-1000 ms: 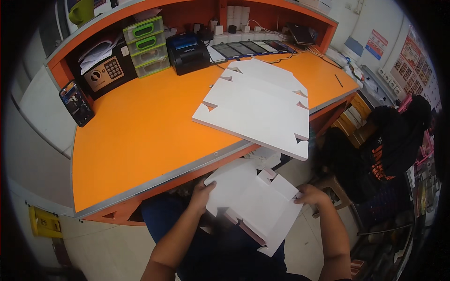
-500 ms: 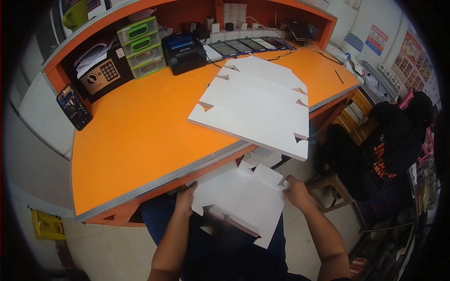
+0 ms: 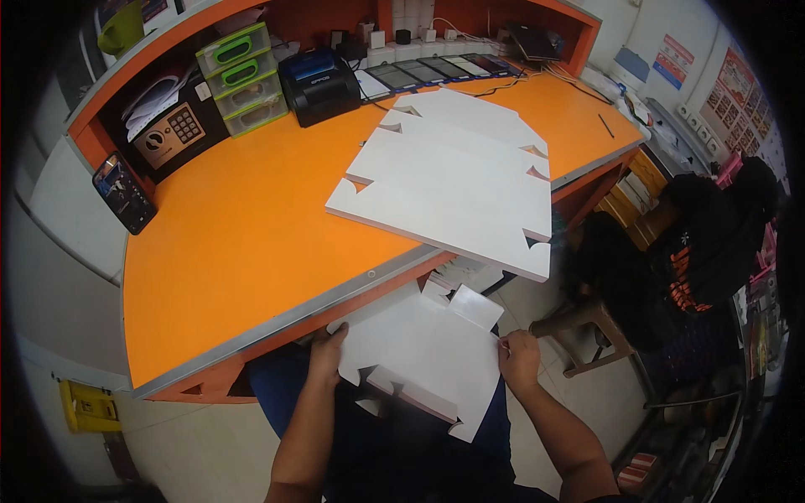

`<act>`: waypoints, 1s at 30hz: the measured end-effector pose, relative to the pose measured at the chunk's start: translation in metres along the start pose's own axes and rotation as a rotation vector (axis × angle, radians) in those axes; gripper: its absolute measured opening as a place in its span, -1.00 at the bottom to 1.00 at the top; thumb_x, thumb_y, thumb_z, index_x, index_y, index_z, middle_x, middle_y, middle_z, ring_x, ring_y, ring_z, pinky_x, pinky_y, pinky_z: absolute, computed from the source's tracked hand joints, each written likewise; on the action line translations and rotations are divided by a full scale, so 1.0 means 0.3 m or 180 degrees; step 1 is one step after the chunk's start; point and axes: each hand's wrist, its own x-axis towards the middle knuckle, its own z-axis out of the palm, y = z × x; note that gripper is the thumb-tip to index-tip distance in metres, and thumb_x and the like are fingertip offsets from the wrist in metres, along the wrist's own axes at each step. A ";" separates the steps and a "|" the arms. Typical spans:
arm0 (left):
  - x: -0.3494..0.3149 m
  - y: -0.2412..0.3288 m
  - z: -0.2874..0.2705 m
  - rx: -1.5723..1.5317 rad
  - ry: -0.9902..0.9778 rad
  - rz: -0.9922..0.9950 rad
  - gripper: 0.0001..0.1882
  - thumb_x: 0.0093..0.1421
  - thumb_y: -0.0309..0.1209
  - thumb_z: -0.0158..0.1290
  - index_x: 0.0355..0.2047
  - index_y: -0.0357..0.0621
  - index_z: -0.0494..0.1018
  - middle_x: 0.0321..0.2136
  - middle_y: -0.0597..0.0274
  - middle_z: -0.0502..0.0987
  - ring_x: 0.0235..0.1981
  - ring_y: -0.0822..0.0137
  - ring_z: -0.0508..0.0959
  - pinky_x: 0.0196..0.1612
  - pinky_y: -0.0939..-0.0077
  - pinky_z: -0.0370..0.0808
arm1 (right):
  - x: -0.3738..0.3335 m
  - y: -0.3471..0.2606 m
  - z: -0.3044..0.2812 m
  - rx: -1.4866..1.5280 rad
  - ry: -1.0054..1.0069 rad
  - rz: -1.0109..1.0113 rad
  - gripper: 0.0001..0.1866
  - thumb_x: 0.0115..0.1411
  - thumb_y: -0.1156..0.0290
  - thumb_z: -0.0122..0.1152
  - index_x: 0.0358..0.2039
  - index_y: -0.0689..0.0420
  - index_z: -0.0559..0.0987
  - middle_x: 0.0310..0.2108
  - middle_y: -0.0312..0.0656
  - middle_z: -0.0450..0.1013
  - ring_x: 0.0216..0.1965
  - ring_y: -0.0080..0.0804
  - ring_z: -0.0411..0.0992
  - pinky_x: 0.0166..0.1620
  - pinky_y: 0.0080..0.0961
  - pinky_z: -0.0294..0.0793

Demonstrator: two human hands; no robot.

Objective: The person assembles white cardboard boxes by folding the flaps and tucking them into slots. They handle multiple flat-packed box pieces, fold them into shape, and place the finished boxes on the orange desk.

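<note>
A flat white die-cut cardboard box blank (image 3: 419,344) lies over my lap, below the desk's front edge. Its near flap is folded up, and a small flap at its far right stands raised. My left hand (image 3: 329,348) grips the blank's left edge, thumb on top. At the right edge, my right hand (image 3: 520,356) is closed, its fingers pinched at a corner beside the raised flap. On the desk, a stack of similar white cardboard blanks (image 3: 453,180) overhangs the front edge.
The orange desk (image 3: 226,277) carries a leaning phone (image 3: 124,193), a black safe (image 3: 172,134), clear drawers (image 3: 243,80), a black printer (image 3: 317,88) and a row of dark flat devices (image 3: 436,69). A stool (image 3: 587,327) and dark clothing (image 3: 713,235) are at right.
My right hand has shifted slightly lower along the blank's right edge, its fingers drawn closer together. The far-right flap stands out more. The whole view has shifted a little.
</note>
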 end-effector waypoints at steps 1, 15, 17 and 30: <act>-0.002 0.006 0.003 0.0026 -0.0024 -0.0026 -0.55 0.25 -0.49 0.06 0.16 -0.21 0.36 0.02 0.10 0.51 0.03 0.23 0.50 0.09 0.37 0.42 | -0.004 -0.003 0.000 -0.0073 0.0073 -0.0108 -0.83 -0.09 0.62 0.29 -0.49 0.19 0.47 -0.47 -0.01 0.45 -0.35 0.03 0.44 -0.23 -0.12 0.42; -0.005 0.006 0.003 0.0124 0.0175 -0.0113 -0.56 0.26 -0.44 0.11 0.15 -0.20 0.39 -0.01 0.15 0.52 0.00 0.26 0.51 0.09 0.39 0.40 | 0.058 0.033 -0.021 0.0356 -0.0684 0.0270 -0.80 -0.12 0.62 0.24 -0.40 0.16 0.62 -0.49 -0.06 0.42 -0.34 -0.03 0.44 -0.26 -0.12 0.40; -0.005 0.008 0.006 0.0145 0.0176 -0.0124 -0.55 0.26 -0.44 0.11 0.16 -0.20 0.38 -0.01 0.15 0.53 0.00 0.26 0.51 0.09 0.39 0.40 | 0.056 0.050 -0.026 0.0373 -0.0767 0.0133 -0.78 -0.11 0.62 0.23 -0.39 0.14 0.66 -0.49 -0.07 0.41 -0.34 -0.04 0.44 -0.26 -0.12 0.40; -0.021 0.037 0.027 0.0163 0.0189 -0.0163 -0.51 0.29 -0.45 0.05 0.22 -0.24 0.31 0.05 0.06 0.49 0.03 0.22 0.52 0.09 0.36 0.44 | -0.009 -0.023 -0.051 -0.0357 -0.0579 -0.0681 -0.70 0.02 0.52 0.23 -0.20 0.33 0.60 -0.43 -0.07 0.46 -0.27 -0.12 0.47 -0.10 -0.22 0.46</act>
